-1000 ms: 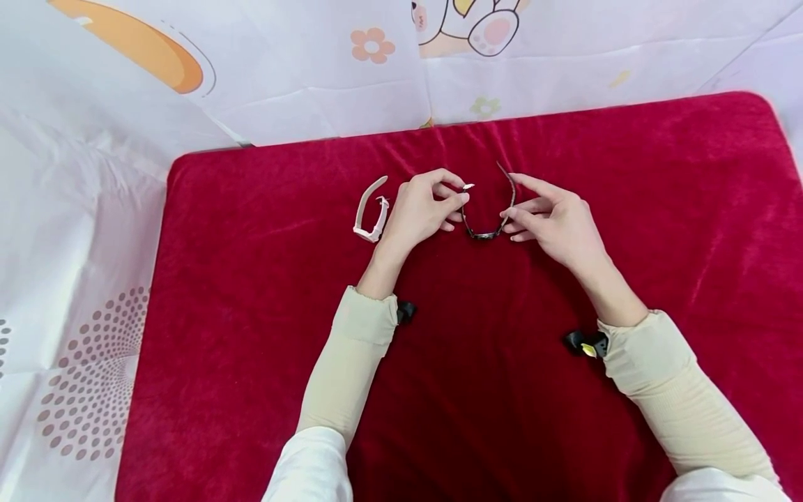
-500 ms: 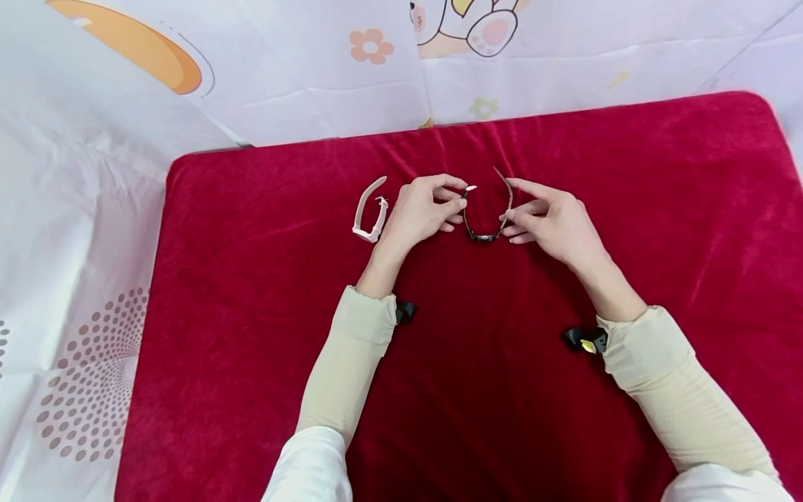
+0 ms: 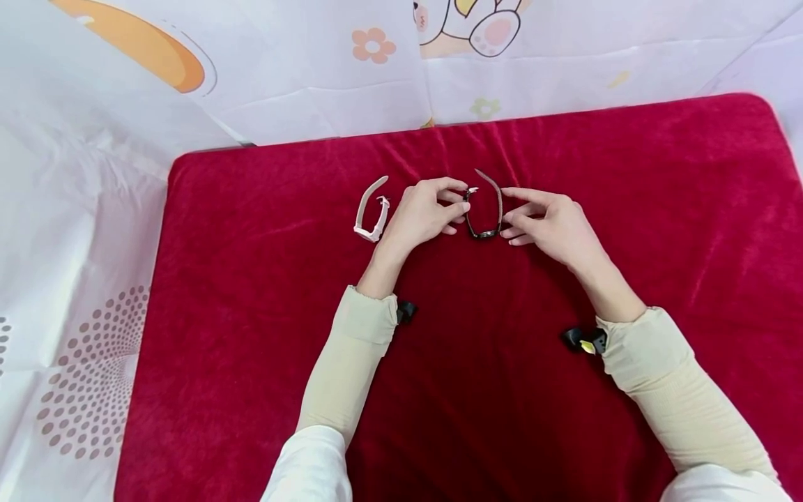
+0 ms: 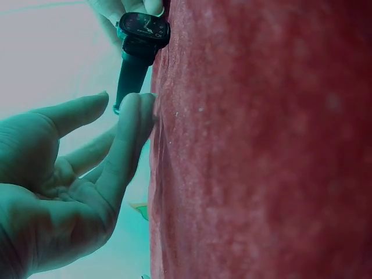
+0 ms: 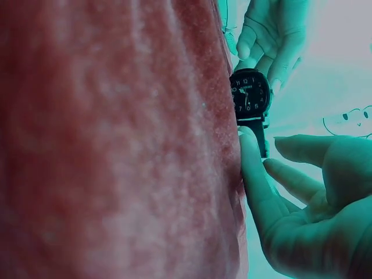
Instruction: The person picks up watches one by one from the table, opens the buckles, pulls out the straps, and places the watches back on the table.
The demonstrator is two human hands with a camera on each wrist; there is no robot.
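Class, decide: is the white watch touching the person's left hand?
Apart. The head view shows red cloth between the white watch and the left hand.

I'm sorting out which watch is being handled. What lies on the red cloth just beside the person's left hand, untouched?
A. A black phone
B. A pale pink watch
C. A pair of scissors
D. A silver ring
B: the pale pink watch lies on the red cloth just outside the left hand, while both hands hold the dark watch, the right hand on its other strap.
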